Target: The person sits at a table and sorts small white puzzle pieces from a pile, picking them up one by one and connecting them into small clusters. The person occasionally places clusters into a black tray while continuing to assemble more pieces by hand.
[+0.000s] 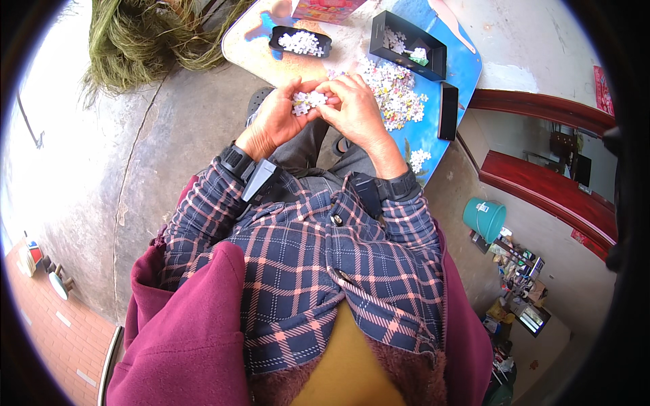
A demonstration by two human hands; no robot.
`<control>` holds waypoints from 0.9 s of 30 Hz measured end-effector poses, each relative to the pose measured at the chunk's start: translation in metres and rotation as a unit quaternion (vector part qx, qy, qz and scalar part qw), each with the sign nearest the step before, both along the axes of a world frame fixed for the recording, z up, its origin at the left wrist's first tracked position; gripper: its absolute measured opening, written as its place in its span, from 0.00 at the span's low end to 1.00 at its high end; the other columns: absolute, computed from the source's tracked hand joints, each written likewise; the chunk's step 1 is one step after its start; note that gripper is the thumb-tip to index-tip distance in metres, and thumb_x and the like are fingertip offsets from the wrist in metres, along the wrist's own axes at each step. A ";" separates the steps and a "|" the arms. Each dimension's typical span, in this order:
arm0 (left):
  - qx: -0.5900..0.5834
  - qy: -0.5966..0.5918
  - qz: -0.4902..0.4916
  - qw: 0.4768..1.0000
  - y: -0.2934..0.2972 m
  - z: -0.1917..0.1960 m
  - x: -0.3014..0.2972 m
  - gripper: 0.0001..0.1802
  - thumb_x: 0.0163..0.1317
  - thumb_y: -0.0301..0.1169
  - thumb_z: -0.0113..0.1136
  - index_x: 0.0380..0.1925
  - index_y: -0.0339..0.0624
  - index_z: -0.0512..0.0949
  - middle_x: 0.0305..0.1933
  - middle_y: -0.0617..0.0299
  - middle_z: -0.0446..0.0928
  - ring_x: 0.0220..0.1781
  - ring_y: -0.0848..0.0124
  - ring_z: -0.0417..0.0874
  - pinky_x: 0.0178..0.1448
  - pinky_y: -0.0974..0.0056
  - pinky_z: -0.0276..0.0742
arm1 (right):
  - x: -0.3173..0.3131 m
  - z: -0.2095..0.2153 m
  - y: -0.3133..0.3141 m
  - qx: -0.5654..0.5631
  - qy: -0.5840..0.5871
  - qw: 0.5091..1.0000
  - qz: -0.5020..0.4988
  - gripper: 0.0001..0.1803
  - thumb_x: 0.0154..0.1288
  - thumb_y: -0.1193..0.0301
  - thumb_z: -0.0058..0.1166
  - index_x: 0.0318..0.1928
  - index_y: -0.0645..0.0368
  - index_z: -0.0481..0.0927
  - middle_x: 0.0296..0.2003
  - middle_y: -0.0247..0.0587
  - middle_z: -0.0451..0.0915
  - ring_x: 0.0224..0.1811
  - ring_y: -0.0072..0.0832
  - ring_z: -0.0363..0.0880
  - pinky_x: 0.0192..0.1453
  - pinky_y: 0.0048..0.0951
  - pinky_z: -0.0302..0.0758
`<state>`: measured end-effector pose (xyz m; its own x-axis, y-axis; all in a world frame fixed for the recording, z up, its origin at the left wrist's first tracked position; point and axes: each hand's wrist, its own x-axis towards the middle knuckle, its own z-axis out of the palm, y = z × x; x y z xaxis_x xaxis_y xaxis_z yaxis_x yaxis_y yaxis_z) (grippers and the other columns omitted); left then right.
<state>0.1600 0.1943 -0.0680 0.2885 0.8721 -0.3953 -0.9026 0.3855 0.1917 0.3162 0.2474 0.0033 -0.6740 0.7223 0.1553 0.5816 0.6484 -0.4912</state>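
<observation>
My left hand [276, 116] cups a small cluster of white jigsaw puzzle pieces [308, 103] in its palm and fingers, above my lap at the table's near edge. My right hand [357, 111] meets it from the right. Its thumb and fingers pinch at the right side of the cluster; whether the pieces there are joined is too small to tell. Beyond the right hand, a loose heap of puzzle pieces [401, 97] lies on the blue part of the table [428, 101]. A smaller group of pieces [419, 160] rests near the table's corner.
A black tray [276, 46] with white pieces stands at the far left. At the far right are a black box [433, 65] holding several pieces and a black phone [448, 111]. A red box [325, 9] sits at the back. A teal bucket [485, 218] stands on the floor to the right.
</observation>
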 end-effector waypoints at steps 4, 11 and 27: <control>-0.006 0.008 0.001 1.000 0.000 -0.001 -0.001 0.28 0.75 0.44 0.36 0.60 0.29 0.68 0.58 0.45 0.74 0.59 0.52 0.78 0.63 0.54 0.76 | 0.000 0.000 0.001 -0.007 0.001 1.000 -0.003 0.14 0.49 0.69 0.66 0.39 0.56 0.82 0.35 0.38 0.80 0.43 0.39 0.75 0.49 0.38 0.73; -0.014 0.029 0.011 0.999 -0.003 0.001 -0.006 0.23 0.73 0.39 0.45 0.58 0.31 0.71 0.58 0.48 0.76 0.59 0.57 0.78 0.59 0.58 0.80 | -0.004 0.000 0.000 -0.005 0.022 1.000 0.001 0.18 0.50 0.70 0.65 0.44 0.56 0.81 0.37 0.38 0.82 0.43 0.39 0.77 0.50 0.37 0.75; 0.001 0.042 -0.010 0.999 -0.004 0.013 -0.014 0.23 0.74 0.41 0.43 0.53 0.32 0.75 0.54 0.52 0.79 0.54 0.63 0.82 0.54 0.63 0.82 | -0.013 -0.002 0.006 0.082 0.026 0.996 0.029 0.18 0.49 0.68 0.65 0.43 0.56 0.81 0.38 0.40 0.80 0.45 0.40 0.76 0.50 0.39 0.73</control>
